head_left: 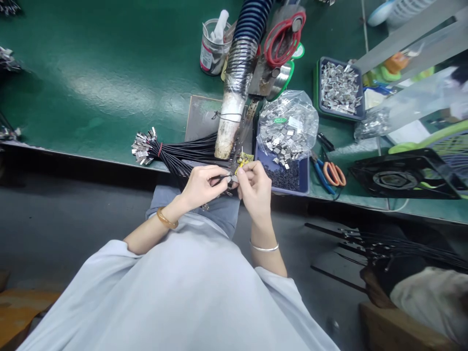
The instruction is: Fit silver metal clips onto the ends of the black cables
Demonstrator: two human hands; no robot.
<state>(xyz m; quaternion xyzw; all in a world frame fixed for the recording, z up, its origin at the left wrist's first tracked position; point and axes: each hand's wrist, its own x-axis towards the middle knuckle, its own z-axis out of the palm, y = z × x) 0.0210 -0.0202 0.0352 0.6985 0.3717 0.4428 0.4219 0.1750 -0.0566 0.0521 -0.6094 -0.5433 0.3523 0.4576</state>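
Observation:
My left hand (203,185) is closed in a pinch on the end of a black cable just below the table edge. My right hand (256,187) faces it, fingers pinched on a small metal clip (234,179) at that cable end. A bundle of black cables (183,152) lies on the table's front edge, its metal-tipped ends (143,146) fanned out to the left. Directly behind the hands stands a ribbed hose (237,73) with a white nozzle pointing down.
A plastic bag of metal clips (288,126) rests on a blue tray (303,181). A second blue tray (360,116) of clips sits further right. Orange-handled scissors (332,173), a black fan (398,178), a tin (212,46) and another person's cable bundle (402,243) are near.

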